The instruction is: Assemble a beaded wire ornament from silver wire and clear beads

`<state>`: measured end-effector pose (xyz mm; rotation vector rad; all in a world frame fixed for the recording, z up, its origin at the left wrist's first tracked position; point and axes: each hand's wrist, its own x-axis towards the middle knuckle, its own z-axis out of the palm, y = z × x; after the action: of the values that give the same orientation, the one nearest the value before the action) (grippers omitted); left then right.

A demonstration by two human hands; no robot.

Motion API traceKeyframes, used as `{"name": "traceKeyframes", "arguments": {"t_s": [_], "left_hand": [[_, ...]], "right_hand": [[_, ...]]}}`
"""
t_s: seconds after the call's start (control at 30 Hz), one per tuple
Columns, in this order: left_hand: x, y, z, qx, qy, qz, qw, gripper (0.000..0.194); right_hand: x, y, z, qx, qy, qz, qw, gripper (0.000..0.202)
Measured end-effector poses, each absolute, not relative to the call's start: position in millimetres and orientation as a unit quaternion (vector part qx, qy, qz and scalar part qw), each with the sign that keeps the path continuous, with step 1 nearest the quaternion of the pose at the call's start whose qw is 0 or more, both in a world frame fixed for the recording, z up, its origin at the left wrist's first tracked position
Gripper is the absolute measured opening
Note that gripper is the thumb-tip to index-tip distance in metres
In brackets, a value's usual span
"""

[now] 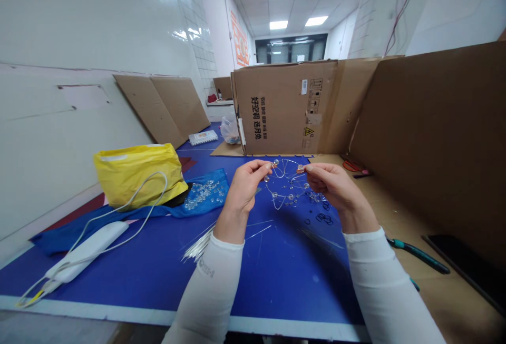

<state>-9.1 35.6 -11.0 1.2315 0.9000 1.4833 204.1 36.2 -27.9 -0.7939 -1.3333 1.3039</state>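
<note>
A ring of thin silvery wire with clear beads [291, 197] is held up between my two hands, above the blue tabletop. My left hand [245, 183] pinches its upper left side beside a bead. On the upper right, my right hand [334, 186] pinches the ring near another bead. Loops of wire bend inward and downward from the ring. Below and to the right of it lie small clear beads and black rings [324, 219] on the table. A bundle of straight silvery wires [200, 246] rests by my left forearm.
Clear beads [203, 194] lie on blue cloth at the left, beside a yellow bag [138, 175] and a white power strip [87, 252] with its cable. Cardboard [284, 112] stands behind. Green-handled pliers [421, 255], a dark flat object [466, 267] and red-handled scissors [351, 166] lie right.
</note>
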Motion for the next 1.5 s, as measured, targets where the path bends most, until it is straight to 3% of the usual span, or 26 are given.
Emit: {"name": "traceKeyframes", "arguments": {"t_s": [0.8,0.97,1.07,1.2,1.27,1.37,1.43,1.5], "left_hand": [[-11.2,36.6,-10.3,0.479,0.372,0.640,0.472,0.008],[-13.9,38.9,-8.8,0.455,0.365,0.658,0.476,0.008],[-16.5,40.5,-7.9,0.444,0.351,0.674,0.475,0.009],[-17.7,41.5,-7.9,0.435,0.348,0.676,0.482,0.010],[-17.1,41.2,-7.9,0.434,0.348,0.674,0.486,0.010],[-16.1,39.5,-6.8,0.434,0.341,0.675,0.491,0.010],[-16.0,37.8,-5.1,0.430,0.338,0.676,0.495,0.009],[-16.1,36.4,-3.4,0.424,0.339,0.676,0.499,0.008]], "right_hand": [[197.7,34.2,-23.3,-0.365,-0.558,0.525,0.529,0.032],[200.9,19.3,-34.1,-0.429,-0.568,0.445,0.543,0.030],[205.7,-1.7,-75.4,-0.508,-0.607,0.362,0.492,0.027],[197.3,-39.0,-148.5,-0.596,-0.721,0.213,0.281,0.020],[188.5,-54.9,-165.7,-0.600,-0.733,0.192,0.257,0.016],[186.0,-62.3,-143.9,-0.585,-0.745,0.191,0.258,0.017],[196.5,-56.0,-103.9,-0.513,-0.787,0.256,0.229,0.012],[213.4,-47.8,-60.1,-0.486,-0.791,0.266,0.260,0.012]]}}
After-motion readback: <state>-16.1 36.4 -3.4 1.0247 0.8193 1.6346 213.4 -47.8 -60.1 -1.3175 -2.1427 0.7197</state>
